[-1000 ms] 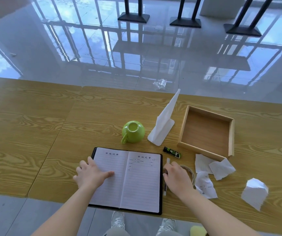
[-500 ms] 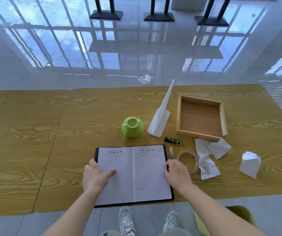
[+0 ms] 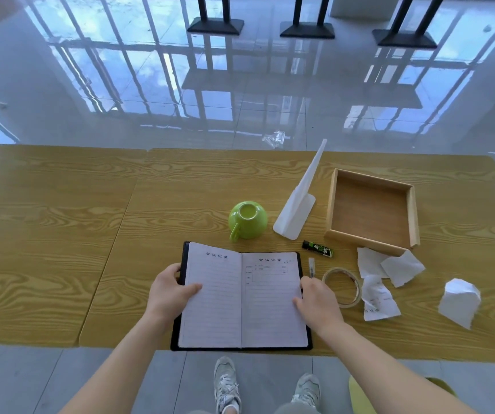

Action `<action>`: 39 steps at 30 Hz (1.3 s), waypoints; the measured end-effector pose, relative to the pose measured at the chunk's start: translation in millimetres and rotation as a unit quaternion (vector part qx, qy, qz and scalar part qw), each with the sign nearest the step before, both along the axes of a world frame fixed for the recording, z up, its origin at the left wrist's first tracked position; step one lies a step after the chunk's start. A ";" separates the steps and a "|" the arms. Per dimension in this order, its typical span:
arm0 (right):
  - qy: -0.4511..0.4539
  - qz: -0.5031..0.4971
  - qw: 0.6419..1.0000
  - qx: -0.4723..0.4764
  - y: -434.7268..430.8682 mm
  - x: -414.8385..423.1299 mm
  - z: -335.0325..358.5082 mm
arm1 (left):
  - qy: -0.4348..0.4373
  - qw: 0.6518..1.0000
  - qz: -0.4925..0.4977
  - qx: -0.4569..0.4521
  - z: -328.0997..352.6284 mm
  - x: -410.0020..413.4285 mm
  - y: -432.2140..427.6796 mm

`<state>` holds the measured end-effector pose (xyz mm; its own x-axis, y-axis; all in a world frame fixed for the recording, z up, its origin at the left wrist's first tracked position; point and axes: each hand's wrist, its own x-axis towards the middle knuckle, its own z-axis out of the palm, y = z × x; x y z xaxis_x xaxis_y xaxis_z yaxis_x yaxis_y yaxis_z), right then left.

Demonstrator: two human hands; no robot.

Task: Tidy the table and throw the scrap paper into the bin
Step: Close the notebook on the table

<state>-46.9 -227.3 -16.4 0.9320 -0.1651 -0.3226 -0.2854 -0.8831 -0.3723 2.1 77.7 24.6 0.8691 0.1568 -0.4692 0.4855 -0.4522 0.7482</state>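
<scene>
An open black-covered notebook lies near the front edge of the wooden table. My left hand grips its left edge, thumb on the page. My right hand holds its right edge, fingers on the page. Torn scrap paper lies to the right by the wooden tray. Another scrap lies below it, and a crumpled white paper sits further right.
A green cup lies upside down behind the notebook. A white stand, a black-green lighter, a pen and a tape roll are close by. A yellow-green object shows on the floor at lower right.
Both hands have shifted from resting flat near the notebook to gripping its left and right edges. The camera view has shifted too.
</scene>
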 end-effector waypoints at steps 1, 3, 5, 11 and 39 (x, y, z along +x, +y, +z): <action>0.001 0.002 1.000 0.002 0.7 0.9 0.9 | -0.008 1.000 0.002 -0.013 4.7 -2.1 -1.8; 0.000 0.005 1.000 0.007 1.9 2.3 2.7 | -0.030 0.999 0.001 -0.026 13.8 -6.4 -8.3; 0.000 0.008 1.000 0.010 2.1 3.5 3.5 | -0.053 0.998 -0.004 -0.032 21.5 -10.5 -17.6; -0.003 -0.001 1.000 0.028 -0.5 2.6 4.5 | -0.103 0.993 -0.050 -0.016 34.5 -22.7 -55.1; -0.047 -0.075 0.922 0.378 2.4 49.7 56.1 | -0.179 0.963 -0.185 0.079 19.0 -53.5 -150.6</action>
<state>2.8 -224.9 39.7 0.9465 -0.0557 -0.3179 -0.3187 -0.3153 -0.8939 -51.4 -72.9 43.5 0.9810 -0.1492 -0.1243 -0.0070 -0.6667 0.7453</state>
